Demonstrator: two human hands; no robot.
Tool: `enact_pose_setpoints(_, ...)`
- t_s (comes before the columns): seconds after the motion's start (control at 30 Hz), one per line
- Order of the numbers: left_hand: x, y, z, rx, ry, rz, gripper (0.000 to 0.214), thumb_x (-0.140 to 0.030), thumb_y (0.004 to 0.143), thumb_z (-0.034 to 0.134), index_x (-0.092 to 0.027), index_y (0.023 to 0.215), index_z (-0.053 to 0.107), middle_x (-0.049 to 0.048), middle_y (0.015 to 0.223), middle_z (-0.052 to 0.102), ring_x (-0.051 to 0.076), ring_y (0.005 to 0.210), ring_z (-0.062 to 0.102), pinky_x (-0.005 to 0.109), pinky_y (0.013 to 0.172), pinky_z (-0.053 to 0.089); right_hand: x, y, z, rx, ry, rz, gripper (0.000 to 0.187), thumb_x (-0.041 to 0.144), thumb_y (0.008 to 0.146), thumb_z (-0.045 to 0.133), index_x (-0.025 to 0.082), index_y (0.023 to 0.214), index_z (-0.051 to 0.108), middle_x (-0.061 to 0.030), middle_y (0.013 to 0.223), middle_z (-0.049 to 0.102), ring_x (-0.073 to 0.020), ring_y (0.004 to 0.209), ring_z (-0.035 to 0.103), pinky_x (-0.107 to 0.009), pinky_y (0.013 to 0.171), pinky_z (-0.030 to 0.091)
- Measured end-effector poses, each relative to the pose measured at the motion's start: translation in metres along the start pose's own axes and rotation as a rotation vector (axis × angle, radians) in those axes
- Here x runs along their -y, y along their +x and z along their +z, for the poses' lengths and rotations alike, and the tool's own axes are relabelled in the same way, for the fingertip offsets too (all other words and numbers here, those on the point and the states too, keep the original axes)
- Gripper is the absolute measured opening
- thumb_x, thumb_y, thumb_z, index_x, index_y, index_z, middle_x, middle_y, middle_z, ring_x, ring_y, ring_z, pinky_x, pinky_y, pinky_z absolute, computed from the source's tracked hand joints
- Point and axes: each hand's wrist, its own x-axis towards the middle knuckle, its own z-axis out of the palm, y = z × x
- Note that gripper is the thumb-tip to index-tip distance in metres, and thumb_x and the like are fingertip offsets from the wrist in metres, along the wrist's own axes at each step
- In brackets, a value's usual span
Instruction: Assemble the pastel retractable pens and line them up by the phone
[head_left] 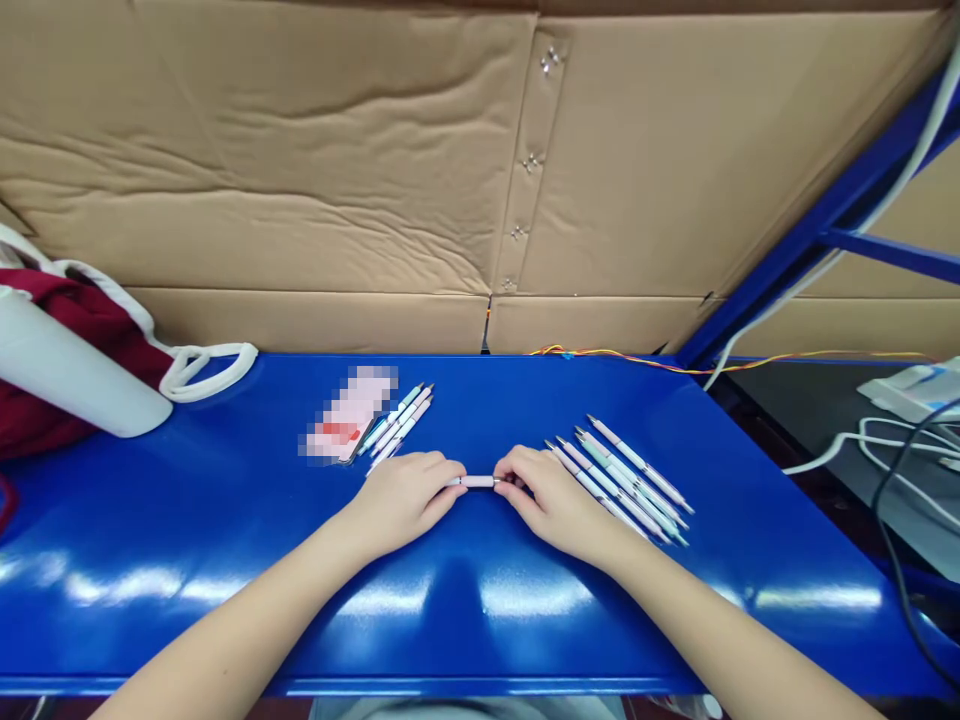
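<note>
Between my two hands a white-and-pink pen (pixel 478 482) lies level, just over the blue table (pixel 465 580). My left hand (pixel 409 500) pinches its left end between thumb and fingers. At the other end, the fingertips of my right hand (pixel 551 500) are closed on the pen's tip. Several pastel pens (pixel 401 420) lie side by side beyond my left hand, partly hidden by it. To the right, another row of pastel pens (pixel 634 480) lies slanted, its near left part behind my right hand.
Left of the smaller pen group lies a pink, blurred-out packet (pixel 352 415). A white cylinder (pixel 82 360) and dark red cloth (pixel 67 330) with white straps are at far left. Cardboard (pixel 337 150) walls the back. A blue metal frame (pixel 795 240) and white cables (pixel 847 450) stand right.
</note>
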Motion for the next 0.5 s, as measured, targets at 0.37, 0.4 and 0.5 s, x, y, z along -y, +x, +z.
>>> enact_pose_setpoints(0.37,0.0004,-0.0005,0.0011,0.005,-0.013,-0.001,0.023,-0.03,0.094,0.041,-0.024,0.104,0.06,0.0014,0.091,0.065,0.015,0.082,0.061,0.025,0.073,0.045,0.0002,0.0001,-0.0008,-0.048,-0.004,-0.029,0.011,0.02,0.09,0.05,0.019,0.087,0.06,-0.0024,0.08,0.063,-0.0163,0.075,0.056,-0.03,0.07,0.037)
enact_pose_setpoints(0.4,0.0003,-0.0001,0.0008,0.01,-0.02,-0.005,0.023,-0.03,0.094,0.041,-0.024,0.104,0.06,0.0012,0.091,0.065,0.015,0.081,0.061,0.025,0.072,0.045,0.0003,0.0001,-0.001,-0.061,-0.004,-0.031,0.008,0.019,0.089,0.052,0.019,0.086,0.06,-0.0023,0.08,0.063,-0.0162,0.075,0.056,-0.03,0.07,0.037)
enact_pose_setpoints(0.5,-0.0006,0.001,-0.0007,0.023,-0.043,-0.018,0.023,-0.031,0.094,0.041,-0.025,0.105,0.06,0.0003,0.091,0.065,0.015,0.081,0.06,0.025,0.072,0.045,0.0009,0.0,-0.0016,-0.089,0.009,-0.046,0.003,0.017,0.086,0.057,0.019,0.084,0.058,-0.0019,0.079,0.061,-0.0162,0.074,0.054,-0.03,0.069,0.037)
